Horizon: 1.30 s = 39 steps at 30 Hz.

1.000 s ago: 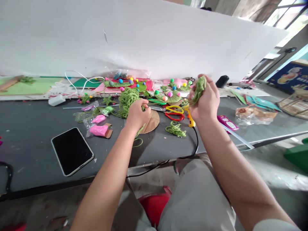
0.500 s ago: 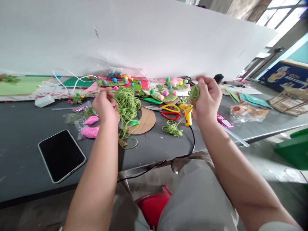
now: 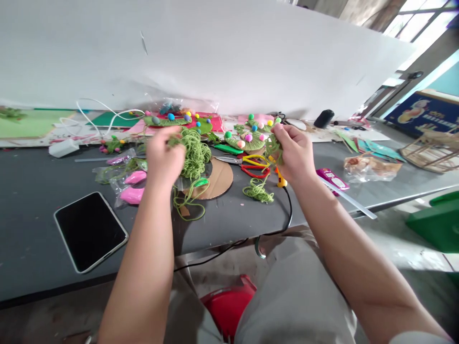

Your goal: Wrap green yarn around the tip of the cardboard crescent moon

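Observation:
My left hand (image 3: 165,155), slightly smeared by motion, is closed at the left side of a big tangle of green yarn (image 3: 195,153). Loose strands hang from that tangle toward the table's front. In my right hand (image 3: 294,150) a small wad of green yarn (image 3: 274,148) is pinched between thumb and fingers. Beneath the tangle lies a round piece of brown cardboard (image 3: 219,179). Between my hands, on the table, are scissors with red and yellow handles (image 3: 256,169) and a small heap of yarn (image 3: 258,190). A yellow glue gun (image 3: 281,179) is partly hidden behind my right hand.
A tablet (image 3: 91,231) lies at the front left, near pink pieces in clear bags (image 3: 132,195). Green yarn-wrapped shapes with pompoms (image 3: 251,141) line the back. A black cord (image 3: 289,210) runs off the front edge. A purple packet (image 3: 332,180) lies right.
My right hand has moved left with its wad of yarn, closer to my left hand. My left hand has shifted slightly right, against the tangle.

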Motion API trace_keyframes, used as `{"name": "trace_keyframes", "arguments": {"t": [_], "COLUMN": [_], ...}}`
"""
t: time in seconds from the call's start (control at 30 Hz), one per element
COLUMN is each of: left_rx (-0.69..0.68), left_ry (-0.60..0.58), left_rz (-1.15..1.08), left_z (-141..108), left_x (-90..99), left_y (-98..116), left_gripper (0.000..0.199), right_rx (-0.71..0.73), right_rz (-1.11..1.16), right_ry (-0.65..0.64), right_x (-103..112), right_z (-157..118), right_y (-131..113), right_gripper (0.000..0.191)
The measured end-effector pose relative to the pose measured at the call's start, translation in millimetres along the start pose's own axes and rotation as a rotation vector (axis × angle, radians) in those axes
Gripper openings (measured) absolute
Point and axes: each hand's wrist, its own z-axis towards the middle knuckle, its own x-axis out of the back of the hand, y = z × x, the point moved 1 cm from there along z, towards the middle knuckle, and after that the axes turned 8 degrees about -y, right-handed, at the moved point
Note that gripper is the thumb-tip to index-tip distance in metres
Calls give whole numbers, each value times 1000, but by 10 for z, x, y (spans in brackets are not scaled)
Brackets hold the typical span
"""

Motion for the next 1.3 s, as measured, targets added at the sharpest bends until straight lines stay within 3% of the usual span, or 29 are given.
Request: {"name": "trace_keyframes", "arguments": {"t": [0.1,0.17,0.23,0.3,0.37,0.47,0.53,0.6,0.7,0.8,0.9,1.0,1.13,1.3], "left_rx": [18,-18,-71,-102,-141,-181,-154,-148,-173,-120,-53,-10,43,55], "left_ry": [-107,-19,58,-13,-124,-227,-292,-316,-329,-339,-356,-367,-326,-195], "left_rz": [289,274,86,-175,-385,-522,-519,-492,-497,-483,-492,-562,-626,-682], "left_z": [-127,-145,-118,-74,-40,-11,4,22,53,87,110,113,125,166], "left_x": [-105,-95,-55,-28,-24,-52,-91,-139,-245,-405,-580,-690,-627,-418], "left_y": [391,658,905,1122,1315,1548,1658,1726,1731,1618,1436,1253,1020,616], "left_gripper": [38,32,26,26,33,40,44,44,33,18,24,24,16,4], "right_rx": [2,32,68,75,13,-197,-282,-285,-224,-133,-120,-182,-259,-179], "right_rz": [19,-30,-153,-344,-587,-922,-1057,-1113,-946,-488,-24,236,351,478], "right_ry": [-28,-36,-79,-242,-540,-925,-988,-982,-948,-859,-947,-968,-718,-302], "right_x": [-95,-134,-132,-94,-38,36,45,15,-69,-170,-321,-507,-627,-379], "right_z": [-22,-42,-65,-94,-142,-241,-295,-332,-362,-390,-452,-508,-458,-213], "right_y": [-78,-130,-182,-218,-212,-109,-12,75,131,68,-25,-37,87,75], "right_gripper": [37,35,31,24,18,32,39,28,14,30,56,54,26,33]}}
